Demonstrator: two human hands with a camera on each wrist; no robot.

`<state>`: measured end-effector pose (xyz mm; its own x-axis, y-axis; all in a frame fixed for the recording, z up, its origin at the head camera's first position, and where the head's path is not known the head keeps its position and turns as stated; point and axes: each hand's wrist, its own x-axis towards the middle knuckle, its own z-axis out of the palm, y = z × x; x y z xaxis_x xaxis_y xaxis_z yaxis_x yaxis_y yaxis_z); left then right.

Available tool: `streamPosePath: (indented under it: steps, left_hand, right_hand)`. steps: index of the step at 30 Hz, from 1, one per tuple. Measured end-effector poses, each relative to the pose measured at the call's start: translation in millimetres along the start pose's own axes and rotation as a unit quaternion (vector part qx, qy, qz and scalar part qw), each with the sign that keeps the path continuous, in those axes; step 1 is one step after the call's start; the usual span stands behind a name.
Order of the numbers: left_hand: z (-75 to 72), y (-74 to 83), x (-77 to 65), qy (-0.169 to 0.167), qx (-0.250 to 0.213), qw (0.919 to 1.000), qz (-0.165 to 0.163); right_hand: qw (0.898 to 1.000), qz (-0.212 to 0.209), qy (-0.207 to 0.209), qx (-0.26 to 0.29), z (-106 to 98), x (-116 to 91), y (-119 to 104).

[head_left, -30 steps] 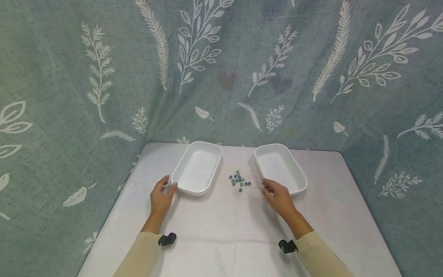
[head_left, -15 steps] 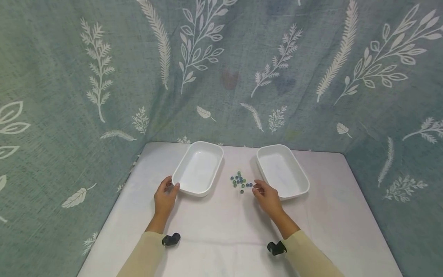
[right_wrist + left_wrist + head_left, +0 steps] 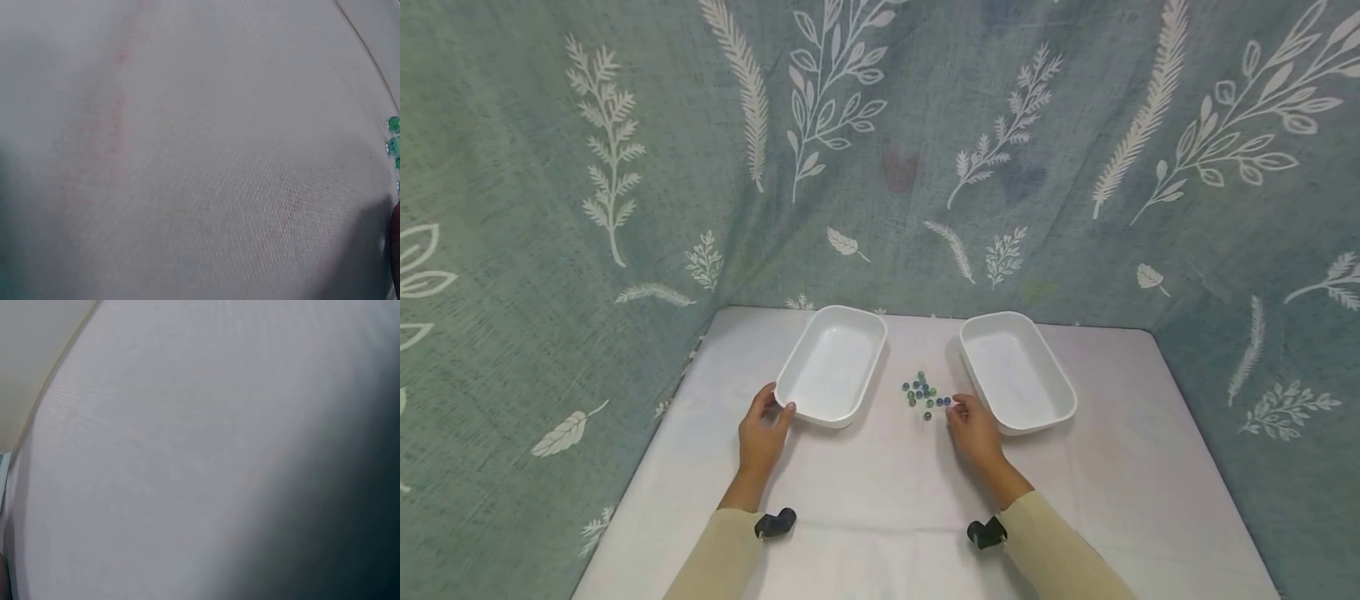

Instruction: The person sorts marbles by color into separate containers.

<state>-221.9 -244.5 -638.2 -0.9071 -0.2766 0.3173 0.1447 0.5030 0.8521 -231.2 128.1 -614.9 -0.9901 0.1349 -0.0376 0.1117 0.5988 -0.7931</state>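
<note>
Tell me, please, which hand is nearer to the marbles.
The right hand is nearer, just right of the marbles; the left hand is farther, left of them, at the near left corner of the left tray.

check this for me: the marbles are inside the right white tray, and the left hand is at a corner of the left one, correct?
One slip: the marbles aren't inside the right tray; the head view shows them on the cloth between the trays. The left hand is indeed at a corner of the left tray.
</note>
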Motion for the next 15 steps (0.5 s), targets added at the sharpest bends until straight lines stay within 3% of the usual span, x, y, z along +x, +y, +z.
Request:
streamPosePath:
  steps: [15]
  left_hand:
    - [0.9,-7.7,1.2,-0.015,0.025,0.9996,-0.007]
  right_hand:
    - [0.996,0.052,0.006,-0.070,15,18,-4]
